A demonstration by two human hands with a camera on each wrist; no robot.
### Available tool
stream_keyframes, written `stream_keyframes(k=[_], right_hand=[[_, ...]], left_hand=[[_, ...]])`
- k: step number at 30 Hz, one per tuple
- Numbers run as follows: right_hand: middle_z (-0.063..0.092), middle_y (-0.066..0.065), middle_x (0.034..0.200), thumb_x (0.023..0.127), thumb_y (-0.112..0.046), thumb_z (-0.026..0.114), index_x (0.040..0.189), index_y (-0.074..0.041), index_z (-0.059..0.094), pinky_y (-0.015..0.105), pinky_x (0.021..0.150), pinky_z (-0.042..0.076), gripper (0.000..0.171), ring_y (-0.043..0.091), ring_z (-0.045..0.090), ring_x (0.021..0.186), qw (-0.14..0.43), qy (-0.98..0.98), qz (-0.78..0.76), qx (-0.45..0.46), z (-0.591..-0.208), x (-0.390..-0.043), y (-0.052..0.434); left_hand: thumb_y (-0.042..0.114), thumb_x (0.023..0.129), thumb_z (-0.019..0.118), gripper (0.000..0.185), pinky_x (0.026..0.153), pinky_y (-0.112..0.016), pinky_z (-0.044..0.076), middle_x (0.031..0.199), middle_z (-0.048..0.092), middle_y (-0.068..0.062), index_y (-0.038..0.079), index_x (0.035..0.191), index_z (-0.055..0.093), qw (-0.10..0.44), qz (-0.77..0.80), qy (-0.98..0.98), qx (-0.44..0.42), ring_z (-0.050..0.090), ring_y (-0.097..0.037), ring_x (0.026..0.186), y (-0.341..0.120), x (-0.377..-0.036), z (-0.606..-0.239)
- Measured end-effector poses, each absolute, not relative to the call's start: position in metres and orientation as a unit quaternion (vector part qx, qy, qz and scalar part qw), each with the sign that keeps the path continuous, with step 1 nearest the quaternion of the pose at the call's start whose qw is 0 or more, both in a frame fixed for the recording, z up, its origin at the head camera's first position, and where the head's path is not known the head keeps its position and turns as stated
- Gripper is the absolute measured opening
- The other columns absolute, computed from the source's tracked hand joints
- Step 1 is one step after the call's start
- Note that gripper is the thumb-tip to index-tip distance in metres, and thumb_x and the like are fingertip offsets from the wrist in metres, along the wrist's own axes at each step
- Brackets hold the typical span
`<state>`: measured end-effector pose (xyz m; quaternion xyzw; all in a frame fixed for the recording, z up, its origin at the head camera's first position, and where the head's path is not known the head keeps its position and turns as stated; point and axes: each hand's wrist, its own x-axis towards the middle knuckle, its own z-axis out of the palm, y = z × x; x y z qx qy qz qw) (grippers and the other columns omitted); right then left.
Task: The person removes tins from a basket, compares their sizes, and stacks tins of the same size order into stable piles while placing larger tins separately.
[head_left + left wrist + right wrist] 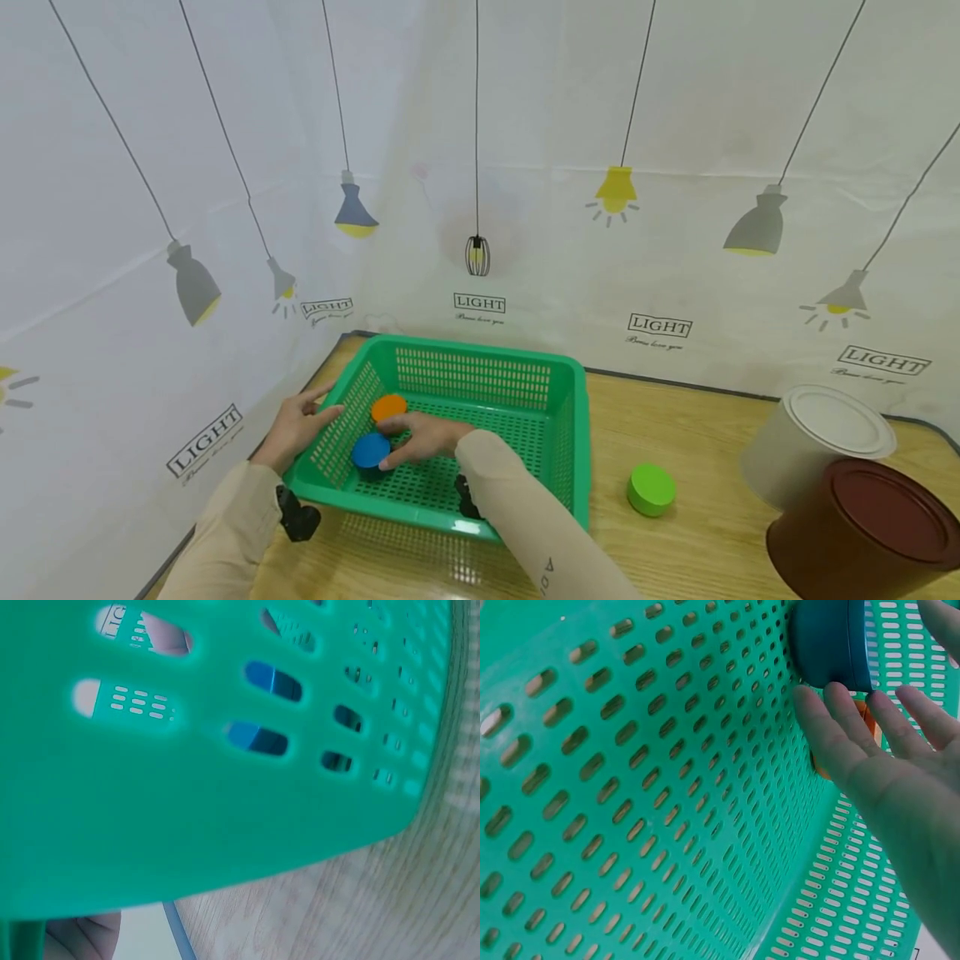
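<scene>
We see the right hand (pixel 423 437) inside the green perforated plastic basket (pixel 525 379), fingers nearly straight and relaxed, tips touching the round blue plastic lid (pixel 371 451); nothing gripped. The round orange plastic lid (pixel 388 407) sits just behind the blue one, near the basket's left wall. Left hand (pixel 296 425) rests on the basket's left rim, fingers spread, grip loose. The basket stands on the wooden counter (pixel 690 533). A round green plastic lid (pixel 651 489) lies on the counter right of the basket.

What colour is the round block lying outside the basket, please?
Bright green round block, clearest in the head view.
</scene>
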<state>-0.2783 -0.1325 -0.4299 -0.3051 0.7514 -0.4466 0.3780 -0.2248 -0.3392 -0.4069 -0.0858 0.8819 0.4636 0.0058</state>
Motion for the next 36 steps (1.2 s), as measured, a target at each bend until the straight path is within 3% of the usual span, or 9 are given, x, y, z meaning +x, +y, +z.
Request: stream_keyframes(k=[4,11,18,25,31,36], right_hand=[[0.038,0.007,0.133,0.08,-0.015,0.067,0.135,-0.009,0.037,0.037,0.081,0.046,0.063,0.023,0.047,0.112,0.378,0.756,-0.437,-0.309,-0.4302,-0.2787,-0.1332],[0.042,0.007,0.13,0.08,-0.022,0.067,0.133,-0.013,0.041,0.032,0.081,0.045,0.061,0.021,0.046,0.112,0.361,0.787,-0.374,-0.331,-0.4285,-0.2782,-0.1333],[0.035,0.0,0.137,0.08,-0.028,0.066,0.136,-0.017,0.038,0.033,0.091,0.038,0.063,0.02,0.042,0.117,0.358,0.796,-0.328,-0.361,-0.4268,-0.2788,-0.1345],[0.051,0.004,0.119,0.08,-0.024,0.067,0.134,-0.017,0.04,0.033,0.08,0.045,0.062,0.017,0.048,0.108,0.38,0.789,-0.335,-0.347,-0.428,-0.2787,-0.1339],[0.052,0.006,0.117,0.08,-0.02,0.067,0.133,-0.02,0.042,0.031,0.077,0.047,0.059,0.016,0.049,0.105,0.404,0.78,-0.316,-0.358,-0.4299,-0.2794,-0.1331],[0.053,0.006,0.11,0.078,-0.014,0.069,0.122,-0.018,0.051,0.033,0.074,0.047,0.048,0.015,0.052,0.096,0.407,0.779,-0.329,-0.345,-0.431,-0.2791,-0.133]], left_hand=[[0.024,0.089,0.054,0.056,0.05,-0.032,0.048,0.079,0.054,-0.013,0.011,0.139,0.031,0.01,0.472,0.877,-0.091,0.054,-0.015,0.051,-0.3393,-0.2254,-0.4075],[0.024,0.089,0.054,0.056,0.049,-0.031,0.046,0.071,0.05,-0.009,0.01,0.139,0.031,0.007,0.465,0.88,-0.09,0.049,-0.014,0.049,-0.3395,-0.2269,-0.4096],[0.025,0.089,0.054,0.057,0.053,-0.031,0.045,0.098,0.051,-0.022,0.01,0.139,0.03,0.008,0.461,0.883,-0.085,0.05,-0.016,0.058,-0.3403,-0.2267,-0.4099],[0.026,0.09,0.054,0.058,0.056,-0.031,0.045,0.111,0.047,-0.026,0.011,0.14,0.03,0.011,0.46,0.884,-0.086,0.051,-0.018,0.064,-0.3399,-0.226,-0.4087],[0.027,0.089,0.054,0.058,0.063,-0.031,0.046,0.115,0.047,-0.027,0.011,0.14,0.03,0.009,0.453,0.887,-0.086,0.053,-0.021,0.076,-0.3401,-0.2255,-0.4088],[0.026,0.089,0.054,0.058,0.059,-0.03,0.043,0.107,0.05,-0.025,0.012,0.14,0.03,0.008,0.455,0.886,-0.088,0.05,-0.018,0.068,-0.3399,-0.2258,-0.4089]])
